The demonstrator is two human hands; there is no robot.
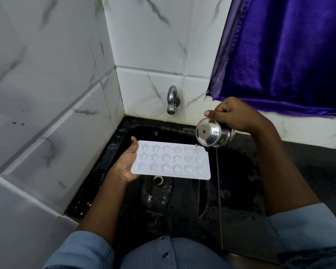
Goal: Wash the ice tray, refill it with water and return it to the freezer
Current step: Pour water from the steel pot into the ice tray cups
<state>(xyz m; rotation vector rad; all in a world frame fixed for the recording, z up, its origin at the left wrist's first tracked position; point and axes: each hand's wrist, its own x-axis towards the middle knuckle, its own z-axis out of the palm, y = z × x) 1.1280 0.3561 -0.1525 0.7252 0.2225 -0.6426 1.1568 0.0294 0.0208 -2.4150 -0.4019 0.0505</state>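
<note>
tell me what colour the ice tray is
White, with star-shaped moulds: the ice tray, clear in the head view.

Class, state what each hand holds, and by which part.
Left hand holds the ice tray by its left end; right hand grips the steel cup round its side.

No legible text, brand, number or sign found. Small yellow-and-dark mark on side wall of steel cup (211, 133): possibly a sticker, too small and blurred to read. Moulded face of ice tray (171, 161): nothing readable.
</note>
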